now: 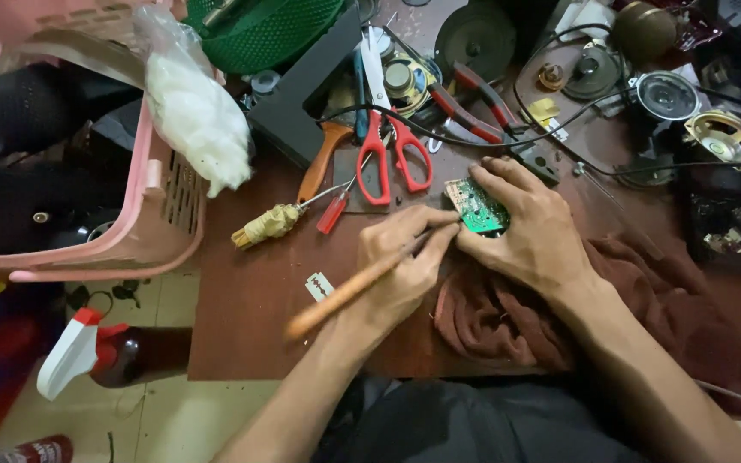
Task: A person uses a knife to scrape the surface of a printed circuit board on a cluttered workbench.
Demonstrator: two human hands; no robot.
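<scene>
Green circuit board (478,210) sits on brown surface (250,300), tilted up, pinned under your right hand (529,231). Right fingers (501,176) curl over board's far edge, clamped on it; wrist rests on maroon cloth (628,300). Your left hand (405,261) just beside board, fingers pinched narrow around wooden-handled tool (349,291); tip meets board's near edge, handle slants back toward you. Red-handled scissors (392,154) beyond board, razor blade (319,285) near handle, pink basket (147,214) far left.
</scene>
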